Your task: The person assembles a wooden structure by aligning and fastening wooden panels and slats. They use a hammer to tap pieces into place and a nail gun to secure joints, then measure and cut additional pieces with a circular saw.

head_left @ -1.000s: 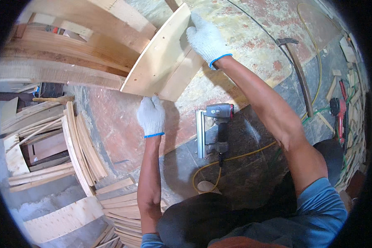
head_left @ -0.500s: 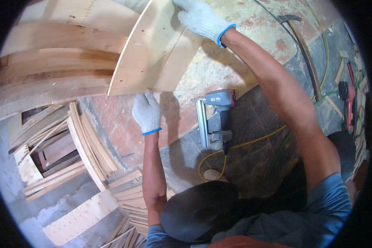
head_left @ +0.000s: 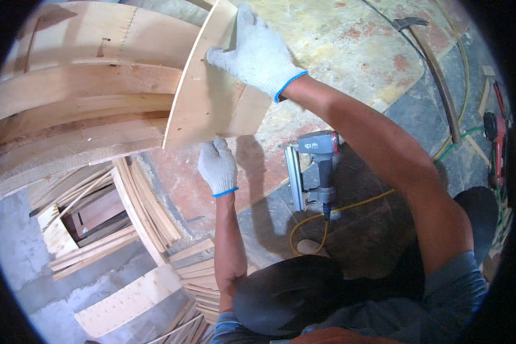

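A thin, pale plywood panel stands tilted against the left end of a curved wooden frame. My left hand, in a white knit glove with a blue cuff, is closed at the panel's lower edge; its fingertips are partly hidden there. Higher up, my right hand, gloved alike, lies against the panel's face with thumb and fingers spread. Below the panel on the floor is a grey nail gun, its yellow hose curling near my knee.
A claw hammer lies at the far right, with a red-handled tool beyond it. Curved wood strips are stacked at the left, near a flat board. More thin strips lie beside my left arm.
My right hand has come down from the panel's upper part onto its face, and its thumb has spread. The left hand stays at the lower edge. The whole view has shifted slightly.
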`<state>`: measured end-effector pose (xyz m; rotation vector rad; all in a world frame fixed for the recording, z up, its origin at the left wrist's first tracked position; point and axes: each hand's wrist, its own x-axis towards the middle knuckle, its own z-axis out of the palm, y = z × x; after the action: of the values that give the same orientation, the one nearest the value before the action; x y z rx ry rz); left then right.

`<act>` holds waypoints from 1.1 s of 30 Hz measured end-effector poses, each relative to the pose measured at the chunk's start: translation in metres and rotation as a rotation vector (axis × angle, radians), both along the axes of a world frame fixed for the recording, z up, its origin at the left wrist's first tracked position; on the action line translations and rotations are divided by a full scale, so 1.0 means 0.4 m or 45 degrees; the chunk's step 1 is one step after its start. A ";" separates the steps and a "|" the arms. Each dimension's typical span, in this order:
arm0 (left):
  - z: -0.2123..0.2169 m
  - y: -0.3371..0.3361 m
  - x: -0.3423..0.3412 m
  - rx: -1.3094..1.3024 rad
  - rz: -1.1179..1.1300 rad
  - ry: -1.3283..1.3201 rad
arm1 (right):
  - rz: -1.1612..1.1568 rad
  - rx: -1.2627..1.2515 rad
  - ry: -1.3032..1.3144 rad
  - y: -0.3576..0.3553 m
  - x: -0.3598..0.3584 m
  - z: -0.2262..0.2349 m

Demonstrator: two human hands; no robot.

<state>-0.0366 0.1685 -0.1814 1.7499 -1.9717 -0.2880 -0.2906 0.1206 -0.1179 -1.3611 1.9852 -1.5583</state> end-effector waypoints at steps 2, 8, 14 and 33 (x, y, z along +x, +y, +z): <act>-0.004 -0.005 0.013 -0.034 -0.028 -0.058 | 0.010 -0.004 -0.020 -0.005 0.007 0.002; 0.052 0.018 -0.005 -0.101 -0.073 -0.307 | 0.051 -0.034 -0.057 0.001 0.010 0.004; 0.279 0.128 -0.117 -0.297 -0.276 -0.301 | 0.065 0.039 -0.061 0.006 0.003 0.001; 0.334 -0.044 -0.233 -0.818 -0.261 -0.336 | 0.030 0.004 -0.054 -0.023 0.005 -0.016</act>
<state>-0.1297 0.1509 -0.0477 1.2160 -2.1066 0.4890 -0.2885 0.1112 -0.1244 -1.3343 1.9384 -1.5601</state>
